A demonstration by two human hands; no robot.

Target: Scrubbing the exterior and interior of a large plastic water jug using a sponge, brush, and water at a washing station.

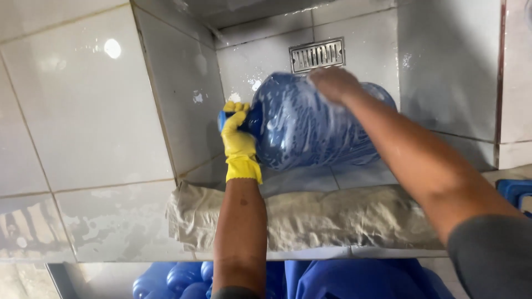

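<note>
Bottle (pixel 310 124), big and blue, lies on its side in the tiled wash basin (pixel 449 66), neck pointing left, below the drain grate (pixel 317 55). On the left, my left hand (pixel 238 138), in a yellow glove, is closed around the neck. A grey cloth (pixel 332 218) is draped over the basin's front edge. On the right, my bare right hand (pixel 332 83) lies on top of the body; I cannot tell how its fingers sit. Suds streak most of the upper side, so I judge the soaping well along, with the underside and rinsing left.
</note>
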